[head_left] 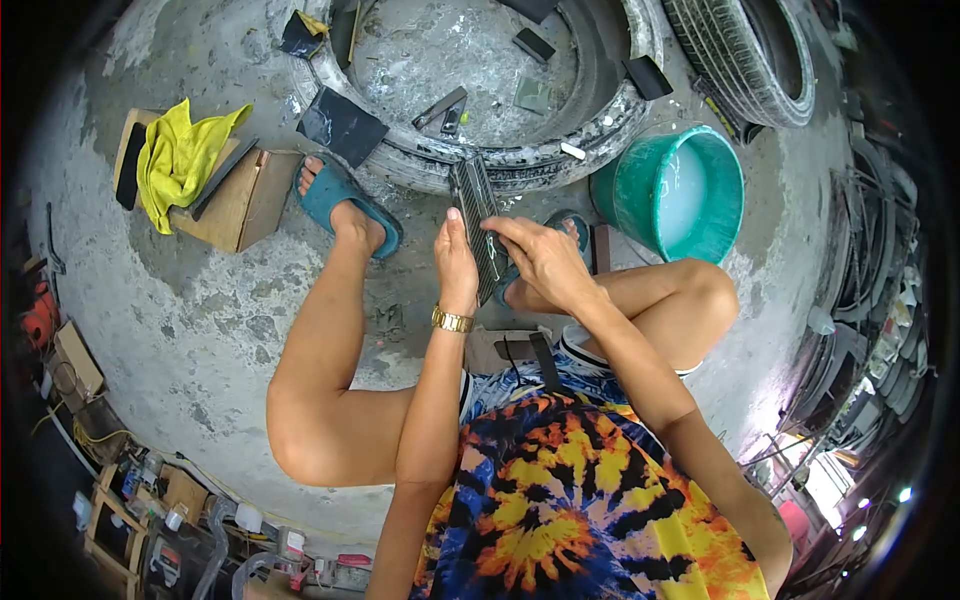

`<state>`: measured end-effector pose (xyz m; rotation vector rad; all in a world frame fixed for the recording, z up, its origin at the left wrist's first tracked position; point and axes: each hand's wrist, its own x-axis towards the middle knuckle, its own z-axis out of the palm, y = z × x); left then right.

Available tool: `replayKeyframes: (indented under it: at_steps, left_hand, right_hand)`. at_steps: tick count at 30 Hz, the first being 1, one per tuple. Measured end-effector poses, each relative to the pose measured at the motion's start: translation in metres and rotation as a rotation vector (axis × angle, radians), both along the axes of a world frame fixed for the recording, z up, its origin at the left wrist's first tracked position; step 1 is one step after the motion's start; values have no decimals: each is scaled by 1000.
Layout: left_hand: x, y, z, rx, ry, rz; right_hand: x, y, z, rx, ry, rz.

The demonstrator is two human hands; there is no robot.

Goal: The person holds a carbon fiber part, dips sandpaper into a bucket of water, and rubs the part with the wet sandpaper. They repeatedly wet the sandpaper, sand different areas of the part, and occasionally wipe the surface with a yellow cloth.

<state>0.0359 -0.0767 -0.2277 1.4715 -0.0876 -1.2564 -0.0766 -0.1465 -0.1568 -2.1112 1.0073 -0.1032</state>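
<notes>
A long dark strip with a woven, carbon-like pattern (pixel 480 215) stands up between my hands, its far end over the rim of a tyre (pixel 420 160) lying on the floor. My left hand (pixel 456 262) grips the strip along its left edge, thumb on top, with a gold watch (pixel 452 320) on the wrist. From the right, my right hand (pixel 545 255) touches the strip's face with its fingertips; whether it holds anything small there I cannot tell.
To the right stands a green bucket (pixel 655 195) of cloudy liquid, with more tyres (pixel 725 50) behind. A yellow cloth (pixel 180 165) lies on a wooden box (pixel 262 200) at left. Dark sheets (pixel 342 125) and small blocks (pixel 534 45) lie around the tyre.
</notes>
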Motion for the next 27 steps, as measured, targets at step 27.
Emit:
replayKeyframes:
  at_steps: [27]
  left_hand:
    - [-3, -8, 15, -13, 211, 63]
  right_hand:
    - [32, -28, 5, -376, -88, -120]
